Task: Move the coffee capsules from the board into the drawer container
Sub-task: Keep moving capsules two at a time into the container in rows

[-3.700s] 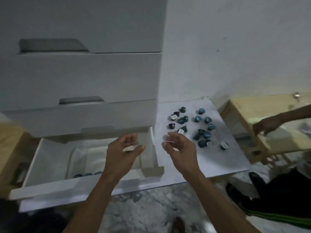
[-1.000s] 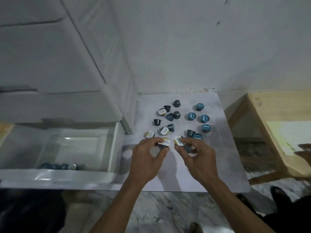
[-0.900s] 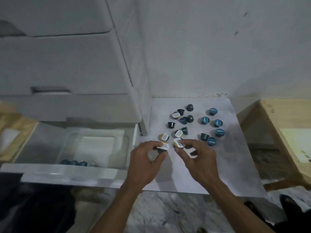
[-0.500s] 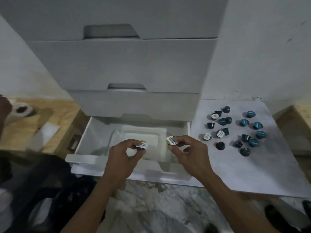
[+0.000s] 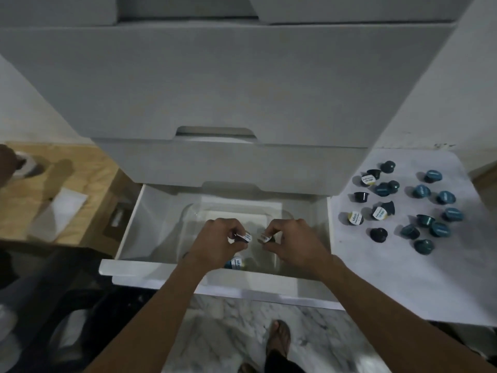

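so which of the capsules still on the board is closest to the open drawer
The white-lidded capsule at the board's left edge, lid facing up. The other white-lidded ones lie further right or further back.

Both hands hang over the open bottom drawer [image 5: 129, 227], above the clear container [image 5: 271, 211] sitting inside it. The left hand [image 5: 217, 244] pinches a white-lidded capsule [image 5: 243, 237]; the right hand [image 5: 297, 243] pinches another capsule [image 5: 265, 239], the two nearly touching. A blue capsule [image 5: 234, 263] lies in the container just under the left hand. At three o'clock from the hands, the white board [image 5: 403, 278] carries a loose scatter of dark and teal capsules [image 5: 422, 191]. At six o'clock a sandalled foot [image 5: 279, 337] stands on marble floor [image 5: 215, 337].
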